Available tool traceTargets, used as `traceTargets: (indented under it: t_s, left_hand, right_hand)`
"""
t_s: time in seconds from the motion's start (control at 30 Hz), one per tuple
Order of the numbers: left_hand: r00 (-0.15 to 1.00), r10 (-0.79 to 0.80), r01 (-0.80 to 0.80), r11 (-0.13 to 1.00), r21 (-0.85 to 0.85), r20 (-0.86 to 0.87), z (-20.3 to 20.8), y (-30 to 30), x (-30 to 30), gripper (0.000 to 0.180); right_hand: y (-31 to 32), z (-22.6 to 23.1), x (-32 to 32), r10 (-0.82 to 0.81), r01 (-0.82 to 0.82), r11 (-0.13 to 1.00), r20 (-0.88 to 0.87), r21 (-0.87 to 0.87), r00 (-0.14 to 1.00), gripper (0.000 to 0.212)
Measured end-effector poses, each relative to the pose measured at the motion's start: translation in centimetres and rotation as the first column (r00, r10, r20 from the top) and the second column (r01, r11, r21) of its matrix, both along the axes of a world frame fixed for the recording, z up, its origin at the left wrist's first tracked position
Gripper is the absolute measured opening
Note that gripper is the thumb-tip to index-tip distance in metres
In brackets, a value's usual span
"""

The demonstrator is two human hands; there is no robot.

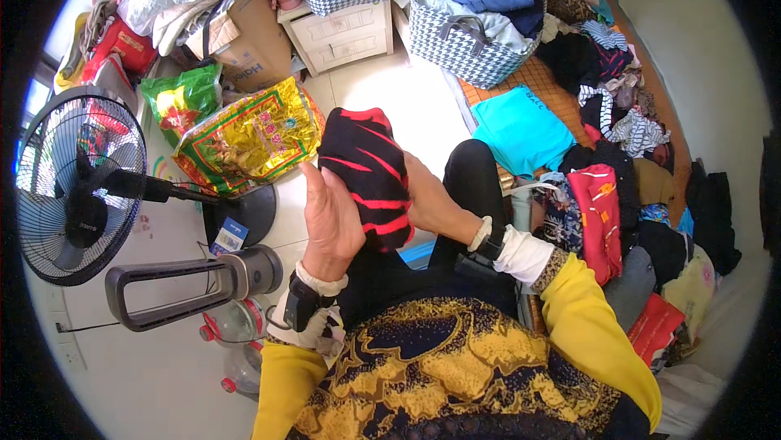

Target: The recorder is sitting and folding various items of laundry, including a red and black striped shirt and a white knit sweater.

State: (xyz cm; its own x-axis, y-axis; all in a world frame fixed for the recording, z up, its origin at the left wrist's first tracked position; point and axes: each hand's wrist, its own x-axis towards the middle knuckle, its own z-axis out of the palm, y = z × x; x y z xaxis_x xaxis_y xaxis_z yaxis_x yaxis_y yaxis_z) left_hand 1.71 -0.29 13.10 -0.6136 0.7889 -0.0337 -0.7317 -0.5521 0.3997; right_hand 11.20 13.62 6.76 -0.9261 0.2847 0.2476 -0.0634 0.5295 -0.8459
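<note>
Between my hands, in front of my body, is a black garment (360,165) with jagged red streaks, folded into a compact bundle. My left hand (332,220) presses against its left side, thumb pointing up and palm partly showing; the other fingers are hidden by the cloth. From the right, my right hand (427,194) grips the bundle's edge, its fingertips out of sight behind the fabric. Both wrists carry dark bands. A folded bright blue garment (525,131) lies to the right, on an orange-brown mat (486,96).
Loose clothes (598,204) are heaped along the right wall. A houndstooth basket (465,49) full of clothes stands ahead, beside a small white drawer cabinet (346,37). On the left are a gold bag (252,135), a fan (81,188), a dark looped appliance (183,289) and plastic bottles (240,326).
</note>
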Motion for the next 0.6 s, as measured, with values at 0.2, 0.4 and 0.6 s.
traceTargets:
  t_s: [0.2,0.4,0.6]
  left_hand:
    - [0.999,0.004,-0.005,1.0,-0.001,-0.053,-0.8,-0.8,-0.5,0.068]
    - [0.998,0.002,-0.005,0.999,-0.044,-0.068,-1.0,-0.6,-0.3,0.064]
    - [0.996,0.053,-0.049,0.996,0.073,-0.066,-0.8,-1.5,-1.4,0.056]
  right_hand:
    - [-0.7,4.2,0.6,0.093,-0.086,0.995,-0.126,0.059,0.988,0.09]
    - [-0.6,3.2,1.1,-0.045,0.042,0.999,-0.223,-0.02,0.974,0.063]
    - [2.9,3.1,1.8,-0.224,0.137,0.891,-0.157,-0.434,0.962,0.027]
